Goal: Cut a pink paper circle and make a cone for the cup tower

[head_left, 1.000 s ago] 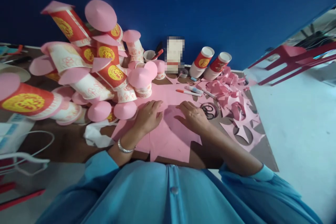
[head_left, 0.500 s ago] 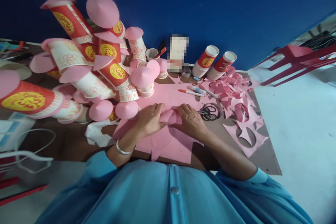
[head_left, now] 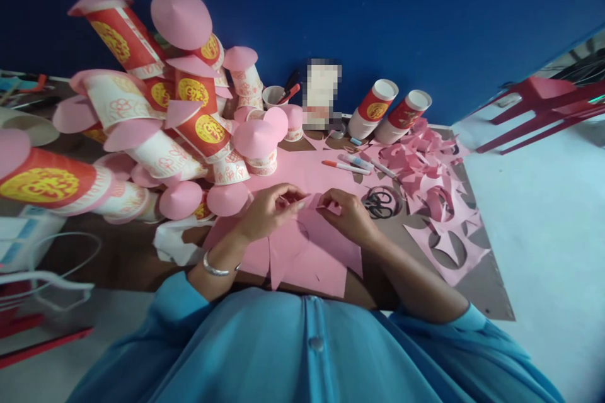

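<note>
Between my two hands is a small piece of pink paper [head_left: 314, 200], held just above the table. My left hand [head_left: 271, 211] pinches its left side between thumb and fingers. On its right side my right hand [head_left: 347, 214] has fingertips and thumb closed. Part of the paper is hidden by my fingers. Under both hands lie larger pink paper sheets [head_left: 307, 264] with cut edges. Black-handled scissors [head_left: 379, 203] lie to the right of my right hand, partly over a roll of tape.
Paper cups with pink cone tops [head_left: 208, 132] crowd the left side. Two cup stacks [head_left: 373, 110] stand by the blue wall. Markers [head_left: 347, 167] lie behind my hands, pink scraps [head_left: 432, 182] at right. A white plastic piece [head_left: 177, 242] sits near my left wrist. A red stool [head_left: 543, 101] stands beyond.
The pink paper has been raised from the sheets and turned more edge-on. My hands have gone from lying over it to pinching it at its sides.
</note>
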Demonstrator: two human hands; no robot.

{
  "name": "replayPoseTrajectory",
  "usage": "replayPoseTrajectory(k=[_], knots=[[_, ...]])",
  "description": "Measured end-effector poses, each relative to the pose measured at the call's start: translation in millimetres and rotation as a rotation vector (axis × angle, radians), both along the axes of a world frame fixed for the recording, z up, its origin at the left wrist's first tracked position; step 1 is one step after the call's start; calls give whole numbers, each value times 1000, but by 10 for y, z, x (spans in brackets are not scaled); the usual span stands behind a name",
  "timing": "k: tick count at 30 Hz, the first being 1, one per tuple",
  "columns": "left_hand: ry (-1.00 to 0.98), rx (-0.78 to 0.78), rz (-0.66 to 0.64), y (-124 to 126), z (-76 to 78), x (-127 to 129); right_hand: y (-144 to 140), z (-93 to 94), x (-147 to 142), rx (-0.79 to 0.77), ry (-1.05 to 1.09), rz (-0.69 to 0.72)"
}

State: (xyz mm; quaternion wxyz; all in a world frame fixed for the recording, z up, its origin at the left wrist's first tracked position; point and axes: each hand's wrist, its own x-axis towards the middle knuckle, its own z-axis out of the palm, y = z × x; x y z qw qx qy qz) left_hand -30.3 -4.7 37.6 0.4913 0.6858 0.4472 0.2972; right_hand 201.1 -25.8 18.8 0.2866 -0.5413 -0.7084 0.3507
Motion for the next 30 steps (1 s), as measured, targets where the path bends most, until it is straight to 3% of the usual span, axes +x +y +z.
replayPoseTrajectory(k=[5, 8, 14, 23, 30], knots=[[-93, -125, 97, 17, 68, 33, 21, 26, -22, -99, 291, -60], [-139, -200, 143, 21, 56, 39, 5, 78, -57, -77, 407, -84], [-173, -298, 67, -5, 65, 76, -13, 127, -118, 17, 455, -111], [-165, -308, -55, -42, 127, 90, -52, 52, -196, -369, 714, -122], [-186, -328, -73, -34, 79, 83, -61, 49, -231, -447, 818, -147]])
